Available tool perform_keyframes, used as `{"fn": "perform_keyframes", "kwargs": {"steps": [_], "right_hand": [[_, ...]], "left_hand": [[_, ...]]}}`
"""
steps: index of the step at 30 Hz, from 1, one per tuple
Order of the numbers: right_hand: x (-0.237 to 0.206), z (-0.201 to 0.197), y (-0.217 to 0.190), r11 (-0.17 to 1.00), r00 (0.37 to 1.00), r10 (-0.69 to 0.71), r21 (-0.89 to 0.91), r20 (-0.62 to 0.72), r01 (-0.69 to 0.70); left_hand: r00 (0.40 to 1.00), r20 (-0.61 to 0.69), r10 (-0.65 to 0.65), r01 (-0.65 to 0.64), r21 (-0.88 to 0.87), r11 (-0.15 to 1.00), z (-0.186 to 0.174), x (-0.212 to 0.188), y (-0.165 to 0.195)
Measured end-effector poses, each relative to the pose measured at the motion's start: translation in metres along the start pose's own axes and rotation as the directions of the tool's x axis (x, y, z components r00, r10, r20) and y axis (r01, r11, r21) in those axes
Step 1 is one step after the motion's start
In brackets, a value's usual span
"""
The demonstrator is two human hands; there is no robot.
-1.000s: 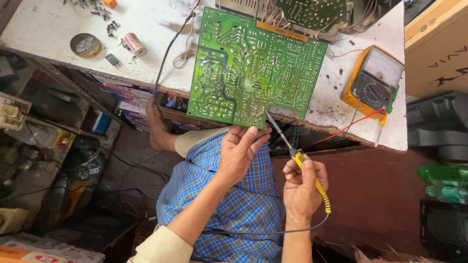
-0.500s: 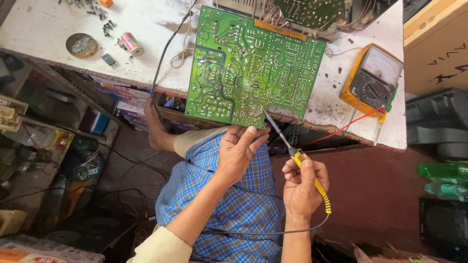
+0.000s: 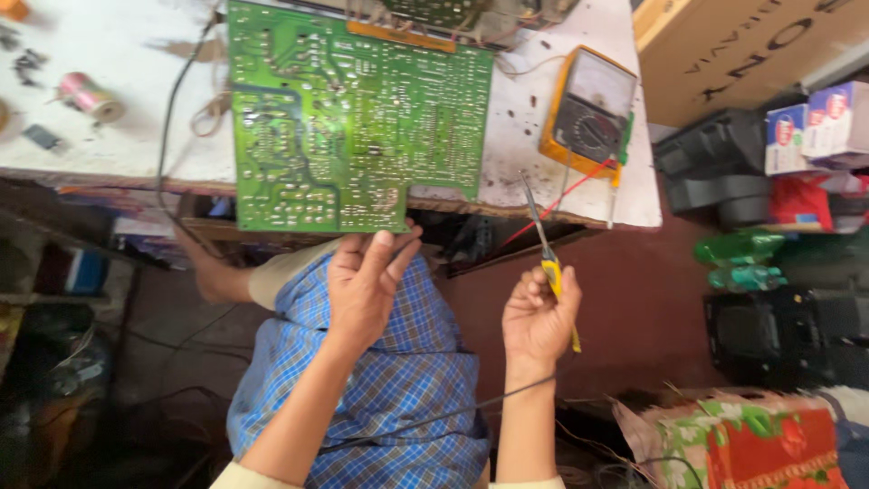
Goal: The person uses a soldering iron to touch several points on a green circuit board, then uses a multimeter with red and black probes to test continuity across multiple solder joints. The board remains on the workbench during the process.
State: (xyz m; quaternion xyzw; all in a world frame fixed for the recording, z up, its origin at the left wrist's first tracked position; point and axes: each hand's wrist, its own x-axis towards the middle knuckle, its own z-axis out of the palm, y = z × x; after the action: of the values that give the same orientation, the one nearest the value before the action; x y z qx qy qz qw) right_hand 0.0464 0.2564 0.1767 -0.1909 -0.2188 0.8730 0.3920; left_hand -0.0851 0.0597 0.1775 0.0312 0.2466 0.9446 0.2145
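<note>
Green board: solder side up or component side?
Solder side up: the green circuit board shows traces and solder points, no component bodies; the left hand holds its near edge.

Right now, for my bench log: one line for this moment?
left hand: holds circuit board edge | right hand: grips soldering iron, tip off board | meter: on table
</note>
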Motion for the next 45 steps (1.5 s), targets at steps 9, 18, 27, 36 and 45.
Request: {"fn": "perform_keyframes", "kwargs": {"steps": [9,18,27,36,45], "right_hand": [[0.007,-0.006,0.0,0.997,0.987,-0.028,-0.075,-0.156,0.016],[-0.027,0.014,-0.017,1.0,0.998,-0.01,-0.028,0.069,0.012],[-0.048,0.033,0.005,0.953,0.986,-0.112,-0.269,0.124,0.142],[-0.051,0.038,0.012,0.944,0.994,-0.103,-0.318,-0.022,0.091],[-0.048,0.046,0.018,0.939,0.996,-0.089,-0.331,0.012,0.088]], "left_hand": [[1.0,-0.013,-0.021,0.021,0.045,0.999,0.008,-0.002,0.007],[1.0,0.004,0.012,-0.012,-0.023,1.0,-0.008,0.001,-0.006],[1.0,-0.008,-0.018,0.018,0.017,1.0,-0.002,0.0,0.004],[0.999,-0.023,-0.035,0.035,0.035,0.999,0.005,0.0,0.01],[0.999,-0.016,-0.029,0.029,0.022,0.999,0.005,0.001,0.01]]}}
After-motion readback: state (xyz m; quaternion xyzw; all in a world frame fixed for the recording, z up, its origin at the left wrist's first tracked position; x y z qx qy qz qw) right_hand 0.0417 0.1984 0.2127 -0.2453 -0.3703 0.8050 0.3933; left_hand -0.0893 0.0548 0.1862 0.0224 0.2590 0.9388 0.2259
